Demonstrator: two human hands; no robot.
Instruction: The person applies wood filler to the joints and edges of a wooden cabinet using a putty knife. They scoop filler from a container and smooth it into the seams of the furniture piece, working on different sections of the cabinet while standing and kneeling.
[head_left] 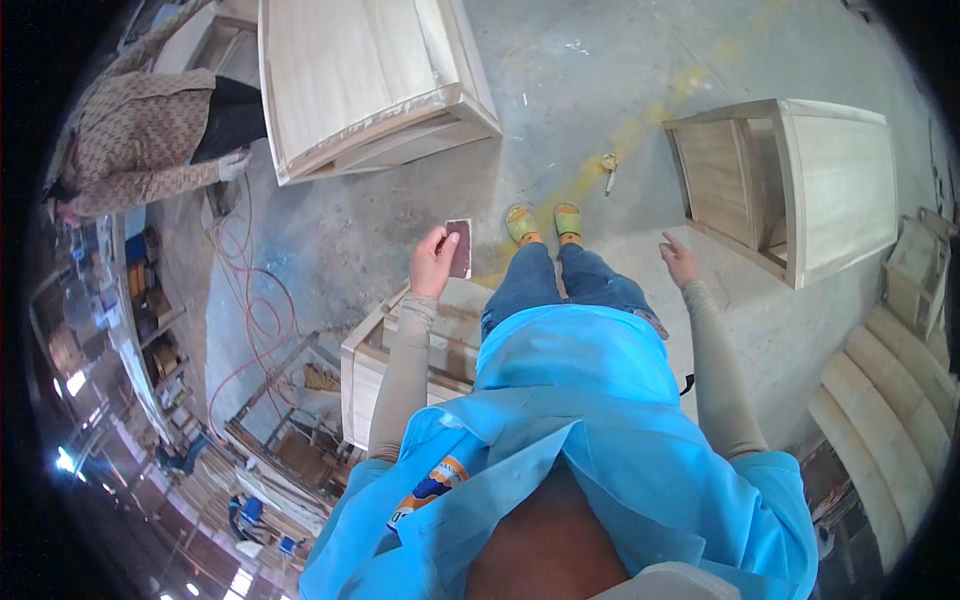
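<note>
My left hand (432, 264) is closed on a flat, dark reddish-brown sanding pad (461, 249) with a pale edge, thumb on its face. Beneath that forearm stands a pale wooden cabinet frame (362, 398), partly hidden by my arm and body. My right hand (680, 260) hangs out to the right with nothing in it, its fingers apart. Nearest to it is an unfinished wooden cabinet carcass (840, 190), its open side facing me; a gap of floor lies between the two.
A large wooden cabinet (365, 80) stands ahead, with a co-worker (150, 150) bending at its left. Red hoses (245, 260) coil on the floor. A small brush-like thing (609, 172) lies past my feet. Curved wooden panels (885, 400) rest at the right; shelving (150, 320) lines the left.
</note>
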